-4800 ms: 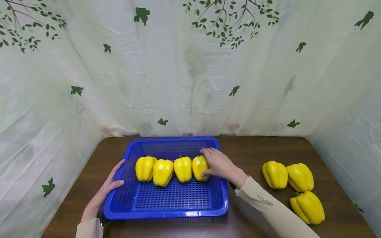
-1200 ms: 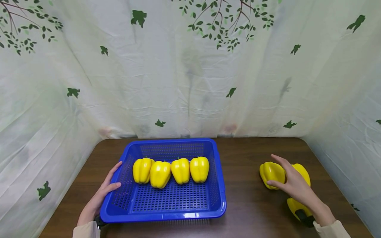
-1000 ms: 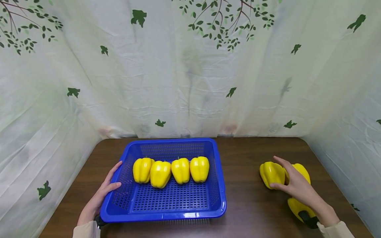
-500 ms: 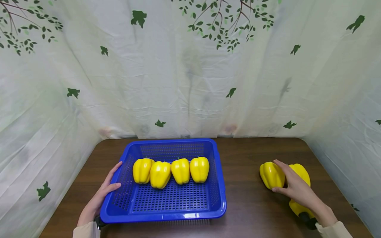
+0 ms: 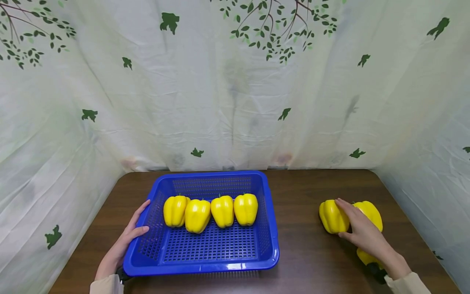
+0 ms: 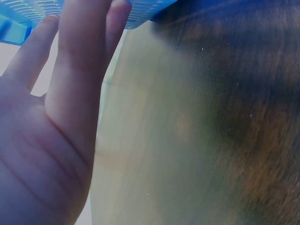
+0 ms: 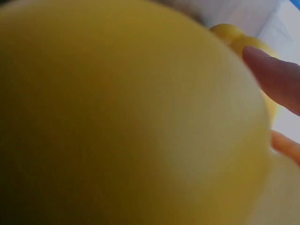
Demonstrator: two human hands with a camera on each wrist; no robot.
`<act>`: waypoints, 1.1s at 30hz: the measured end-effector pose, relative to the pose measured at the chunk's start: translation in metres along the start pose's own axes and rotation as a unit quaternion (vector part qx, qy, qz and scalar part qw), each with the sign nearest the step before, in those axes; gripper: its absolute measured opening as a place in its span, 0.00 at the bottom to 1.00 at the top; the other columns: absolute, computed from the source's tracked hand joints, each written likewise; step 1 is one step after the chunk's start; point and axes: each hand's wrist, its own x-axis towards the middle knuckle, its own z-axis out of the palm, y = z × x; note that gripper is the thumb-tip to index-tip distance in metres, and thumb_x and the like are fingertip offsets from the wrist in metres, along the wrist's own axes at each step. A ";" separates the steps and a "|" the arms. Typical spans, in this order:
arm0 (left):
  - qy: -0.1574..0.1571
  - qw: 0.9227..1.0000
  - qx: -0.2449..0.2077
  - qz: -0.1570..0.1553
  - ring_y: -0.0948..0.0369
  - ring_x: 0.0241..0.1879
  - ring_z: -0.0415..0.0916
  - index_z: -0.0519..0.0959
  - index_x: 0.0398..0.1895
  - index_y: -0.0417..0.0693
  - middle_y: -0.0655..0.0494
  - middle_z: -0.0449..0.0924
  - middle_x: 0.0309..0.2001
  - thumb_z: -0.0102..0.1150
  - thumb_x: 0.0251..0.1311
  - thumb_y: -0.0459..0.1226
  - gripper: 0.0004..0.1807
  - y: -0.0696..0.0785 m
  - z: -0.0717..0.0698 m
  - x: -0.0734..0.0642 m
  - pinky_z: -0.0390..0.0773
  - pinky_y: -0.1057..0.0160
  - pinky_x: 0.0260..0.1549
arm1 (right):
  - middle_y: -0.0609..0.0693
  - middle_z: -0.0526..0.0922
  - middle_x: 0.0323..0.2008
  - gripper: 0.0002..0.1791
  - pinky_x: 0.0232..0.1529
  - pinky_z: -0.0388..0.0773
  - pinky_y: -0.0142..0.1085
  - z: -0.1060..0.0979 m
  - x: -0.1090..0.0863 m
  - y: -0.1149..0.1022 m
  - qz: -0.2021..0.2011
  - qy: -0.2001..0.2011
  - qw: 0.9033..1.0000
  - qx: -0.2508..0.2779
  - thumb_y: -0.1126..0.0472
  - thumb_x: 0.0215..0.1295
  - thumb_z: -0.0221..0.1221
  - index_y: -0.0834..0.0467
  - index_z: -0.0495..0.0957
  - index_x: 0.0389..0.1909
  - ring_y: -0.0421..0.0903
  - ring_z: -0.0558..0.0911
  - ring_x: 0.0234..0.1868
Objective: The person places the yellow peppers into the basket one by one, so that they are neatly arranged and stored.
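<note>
On the left, my left hand (image 5: 123, 241) holds the side of a blue plastic basket (image 5: 200, 267). Its thumb lies over the rim, while other fingers reach the outer wall in the left wrist view. Inside the basket, several yellow bell peppers (image 5: 198, 216) form a row. To the right, my right hand (image 5: 367, 234) grips another yellow bell pepper (image 5: 332, 217), fingers at its far side and thumb near its front. A second loose pepper (image 5: 371, 213) sits behind this hand. A third pepper (image 5: 365, 257) is partly hidden under the wrist and fills much of the right wrist view.
The brown wooden table (image 5: 301, 261) carries everything. A pale curtain (image 5: 235, 102) with leaf prints hangs behind and along both sides. Bare tabletop separates the basket from the loose peppers. A dark wrist strap (image 5: 376, 271) is on the right wrist.
My right hand left the pepper in the basket, moved right to the loose peppers and closed around the leftmost one, which has shifted slightly left. My left hand stays at the basket.
</note>
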 end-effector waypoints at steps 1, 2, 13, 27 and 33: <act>-0.002 1.000 -0.003 0.001 0.58 0.55 0.65 0.38 0.75 0.71 0.49 0.35 0.68 0.37 0.69 0.38 0.36 0.000 0.000 0.000 0.72 0.50 0.47 | 0.69 0.60 0.65 0.51 0.55 0.62 0.62 0.001 0.000 0.000 -0.002 0.003 1.000 -0.001 0.71 0.42 0.73 0.70 0.56 0.68 0.67 0.64 0.61; -0.004 1.000 -0.006 0.003 0.59 0.55 0.65 0.38 0.75 0.71 0.49 0.35 0.68 0.37 0.69 0.38 0.36 0.000 0.000 0.000 0.73 0.51 0.48 | 0.68 0.61 0.65 0.51 0.55 0.63 0.62 0.003 0.000 -0.001 -0.006 0.006 1.000 -0.002 0.71 0.41 0.73 0.70 0.56 0.68 0.67 0.64 0.61; -0.005 1.000 -0.014 0.005 0.64 0.54 0.66 0.38 0.75 0.70 0.52 0.36 0.67 0.37 0.69 0.37 0.36 -0.001 0.000 -0.001 0.73 0.54 0.48 | 0.63 0.64 0.63 0.50 0.56 0.63 0.61 0.014 0.005 -0.013 -0.039 0.026 0.999 0.010 0.68 0.39 0.75 0.66 0.61 0.67 0.63 0.66 0.60; 0.003 1.000 0.002 0.007 0.61 0.54 0.65 0.38 0.76 0.70 0.47 0.34 0.69 0.37 0.69 0.38 0.36 0.000 0.001 -0.001 0.71 0.50 0.47 | 0.62 0.61 0.65 0.50 0.55 0.62 0.63 0.023 0.009 -0.023 -0.025 0.013 0.999 0.031 0.64 0.43 0.75 0.60 0.59 0.69 0.63 0.64 0.61; 0.004 1.000 0.004 0.005 0.58 0.55 0.64 0.38 0.75 0.70 0.47 0.34 0.69 0.37 0.69 0.38 0.36 0.000 0.002 -0.001 0.71 0.49 0.48 | 0.60 0.62 0.63 0.50 0.53 0.65 0.62 0.025 0.010 -0.025 -0.036 0.029 0.998 0.039 0.62 0.44 0.75 0.58 0.60 0.69 0.61 0.66 0.59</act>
